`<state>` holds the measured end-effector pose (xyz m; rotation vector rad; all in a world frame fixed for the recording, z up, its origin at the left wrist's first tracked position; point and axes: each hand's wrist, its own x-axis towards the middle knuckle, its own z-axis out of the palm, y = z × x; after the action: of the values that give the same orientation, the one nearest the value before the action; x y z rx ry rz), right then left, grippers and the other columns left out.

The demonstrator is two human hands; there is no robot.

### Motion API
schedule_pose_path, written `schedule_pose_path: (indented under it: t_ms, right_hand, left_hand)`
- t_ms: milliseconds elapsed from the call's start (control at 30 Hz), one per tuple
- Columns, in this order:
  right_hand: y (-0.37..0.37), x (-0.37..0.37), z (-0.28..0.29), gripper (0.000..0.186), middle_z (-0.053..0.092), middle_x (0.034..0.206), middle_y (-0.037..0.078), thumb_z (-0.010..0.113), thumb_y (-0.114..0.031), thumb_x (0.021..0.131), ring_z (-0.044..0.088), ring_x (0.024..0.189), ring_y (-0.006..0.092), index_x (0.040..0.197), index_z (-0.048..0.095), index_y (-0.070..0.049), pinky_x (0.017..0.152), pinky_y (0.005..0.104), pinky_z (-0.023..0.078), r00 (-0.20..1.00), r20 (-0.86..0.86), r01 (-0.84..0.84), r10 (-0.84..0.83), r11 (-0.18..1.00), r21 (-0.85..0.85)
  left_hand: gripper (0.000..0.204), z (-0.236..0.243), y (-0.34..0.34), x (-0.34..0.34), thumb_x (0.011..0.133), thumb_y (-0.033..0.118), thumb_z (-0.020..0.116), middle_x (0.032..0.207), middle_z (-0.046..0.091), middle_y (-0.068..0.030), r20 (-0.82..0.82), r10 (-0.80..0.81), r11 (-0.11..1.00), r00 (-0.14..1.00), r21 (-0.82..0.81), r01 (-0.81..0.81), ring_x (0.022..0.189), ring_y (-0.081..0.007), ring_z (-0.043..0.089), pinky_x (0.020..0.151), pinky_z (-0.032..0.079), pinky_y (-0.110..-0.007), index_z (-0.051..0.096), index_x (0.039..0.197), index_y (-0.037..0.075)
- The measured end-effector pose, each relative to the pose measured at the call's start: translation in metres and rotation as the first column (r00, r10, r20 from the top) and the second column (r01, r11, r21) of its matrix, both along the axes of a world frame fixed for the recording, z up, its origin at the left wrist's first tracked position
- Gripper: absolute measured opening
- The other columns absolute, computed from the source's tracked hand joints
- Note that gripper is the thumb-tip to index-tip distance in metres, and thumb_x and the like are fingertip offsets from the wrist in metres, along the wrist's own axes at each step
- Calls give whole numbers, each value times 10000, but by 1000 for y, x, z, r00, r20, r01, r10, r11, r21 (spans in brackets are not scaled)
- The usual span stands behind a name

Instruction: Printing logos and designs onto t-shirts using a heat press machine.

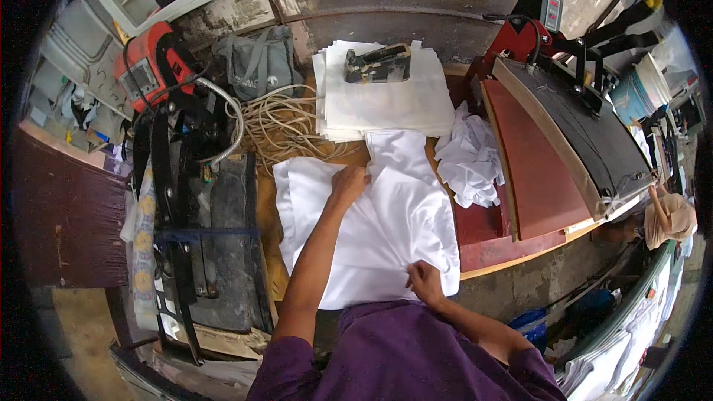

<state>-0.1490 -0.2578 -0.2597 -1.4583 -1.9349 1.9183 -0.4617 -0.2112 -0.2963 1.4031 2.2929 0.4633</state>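
Note:
A white cloth garment [379,230] lies spread on the table before me, with creases fanning out from where my hands are. My left hand [349,184] is closed on the cloth near its far middle part. Nearer my body, my right hand [425,281] pinches the cloth close to its right edge, the fingers curled in. Behind the garment, a stack of white paper sheets [386,111] rests on the table, weighted by a dark, worn block-like tool [377,64]. To the right sits a crumpled heap of white cloth [471,157].
At the right a heat press [572,134] stands with its dark upper plate raised over a reddish board [535,163]. Another press [215,238] with a red control box [148,67] flanks the left. Coiled cable [278,122] and a grey bag [260,63] lie behind. Another person [668,219] is far right.

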Motion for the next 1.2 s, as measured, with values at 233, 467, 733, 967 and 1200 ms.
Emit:
schedule_pose_path:
  t_ms: [233,467,733,967,1200]
  right_hand:
    - [56,11,70,67,586,913,118,586,-2,743,522,1005,333,752,522,-17,914,452,402,764,-290,-112,576,561,820]
    - [55,67,129,184,554,841,145,655,-84,788,568,778,338,891,523,-8,706,418,484,736,-257,-424,626,723,545]
    - [24,291,32,190,631,862,186,631,-91,723,605,854,350,890,633,-1,733,425,472,182,-99,-963,978,198,183]
    - [71,349,146,218,635,781,32,741,-74,723,578,727,100,908,642,-14,662,257,462,534,-412,-755,738,636,160]
    - [70,408,203,85,588,703,45,620,-68,853,517,652,88,807,586,-6,588,261,412,368,-483,-785,794,544,296]
  left_hand:
    - [151,78,-67,107,833,185,636,939,628,-84,593,-176,915,785,394,-92,895,-262,580,773,453,-358,631,868,38]
    - [141,165,-154,213,796,131,667,795,593,-87,302,-300,923,905,331,195,759,-258,571,696,462,-337,617,807,0]
    - [206,104,-216,458,902,226,566,864,622,-93,753,-219,860,620,-151,488,761,-179,571,717,461,-350,567,1021,58]
    - [239,167,-173,496,770,147,702,815,582,21,833,-224,968,506,250,19,726,-78,519,658,434,-268,566,947,60]
    - [276,230,-143,540,803,258,664,657,560,-143,580,-558,794,594,166,585,583,-178,544,553,435,-338,588,848,-3]
